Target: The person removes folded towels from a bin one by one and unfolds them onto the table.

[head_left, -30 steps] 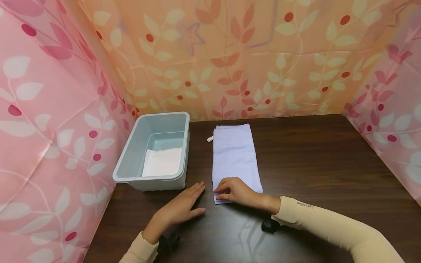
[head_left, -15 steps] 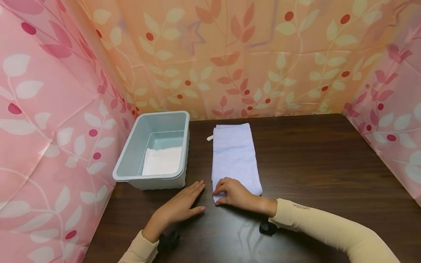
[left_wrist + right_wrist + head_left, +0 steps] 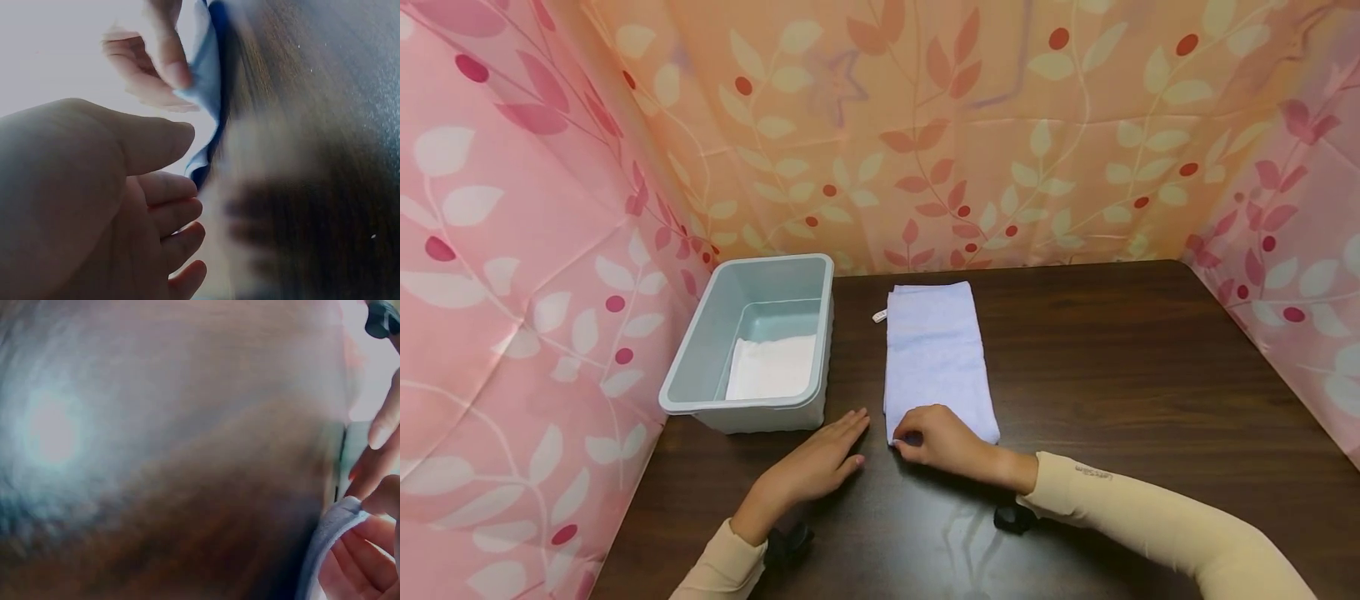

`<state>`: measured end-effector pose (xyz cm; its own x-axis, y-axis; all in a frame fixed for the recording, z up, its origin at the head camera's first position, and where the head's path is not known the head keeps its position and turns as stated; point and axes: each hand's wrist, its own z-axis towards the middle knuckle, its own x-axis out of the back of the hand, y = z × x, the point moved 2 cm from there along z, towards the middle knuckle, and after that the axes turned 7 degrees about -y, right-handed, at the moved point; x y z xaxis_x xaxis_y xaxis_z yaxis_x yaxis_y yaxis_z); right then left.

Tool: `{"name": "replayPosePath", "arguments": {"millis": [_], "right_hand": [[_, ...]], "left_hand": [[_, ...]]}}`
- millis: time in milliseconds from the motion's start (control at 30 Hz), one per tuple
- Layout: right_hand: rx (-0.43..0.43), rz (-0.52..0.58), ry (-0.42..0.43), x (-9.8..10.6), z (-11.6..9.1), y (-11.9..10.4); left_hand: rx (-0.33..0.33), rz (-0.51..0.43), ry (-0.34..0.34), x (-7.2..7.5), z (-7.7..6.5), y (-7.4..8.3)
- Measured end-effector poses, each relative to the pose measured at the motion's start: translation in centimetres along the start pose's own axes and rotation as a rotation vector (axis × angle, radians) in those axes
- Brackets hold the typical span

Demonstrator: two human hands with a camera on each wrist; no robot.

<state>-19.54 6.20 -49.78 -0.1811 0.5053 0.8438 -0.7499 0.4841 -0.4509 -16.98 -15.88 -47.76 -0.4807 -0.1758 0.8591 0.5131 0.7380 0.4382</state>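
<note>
A folded lavender towel point(image 3: 936, 350) lies lengthwise on the dark wooden table point(image 3: 1120, 358), a small white tag at its left edge. My right hand point(image 3: 943, 437) pinches the towel's near left corner between thumb and fingers. In the right wrist view, the towel's edge point(image 3: 331, 531) curves up to the pinching thumb. My left hand point(image 3: 812, 462) is left of that corner, fingers extended and thumb apart, holding nothing. From the left wrist, my left hand point(image 3: 81, 187) appears close to the towel's raised edge point(image 3: 209, 81), with the pinching fingers beyond.
A pale blue-green plastic bin point(image 3: 745, 408) stands at the left of the table, with a folded white cloth point(image 3: 771, 368) inside. Floral curtains point(image 3: 925, 125) enclose the back and sides. Black wrist-worn devices point(image 3: 1013, 518) hang under both wrists.
My right thumb and fingers have closed on the towel's near left corner and drawn it slightly up. The left thumb has moved a little nearer its fingers.
</note>
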Motion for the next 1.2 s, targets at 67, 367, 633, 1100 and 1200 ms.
{"name": "replayPosePath", "arguments": {"millis": [67,367,633,1100,1200], "right_hand": [[-0.049,0.045,0.023,0.5,0.0,0.2],[-0.163,0.112,0.103,3.1,-0.2,1.1],[-0.205,0.123,0.237,5.6,-0.7,2.1],[-0.259,0.126,0.322,7.0,-1.8,3.9],[-0.275,0.135,0.329,7.2,-2.0,4.3]], "left_hand": [[0.002,0.005,0.001,0.0,0.1,0.0],[0.022,0.009,-0.014,0.1,0.8,0.0],[0.001,0.066,-0.011,-0.1,1.6,0.6],[-0.049,0.168,0.003,-0.8,3.2,1.4],[-0.045,0.178,-0.013,-0.9,3.5,1.6]]}}
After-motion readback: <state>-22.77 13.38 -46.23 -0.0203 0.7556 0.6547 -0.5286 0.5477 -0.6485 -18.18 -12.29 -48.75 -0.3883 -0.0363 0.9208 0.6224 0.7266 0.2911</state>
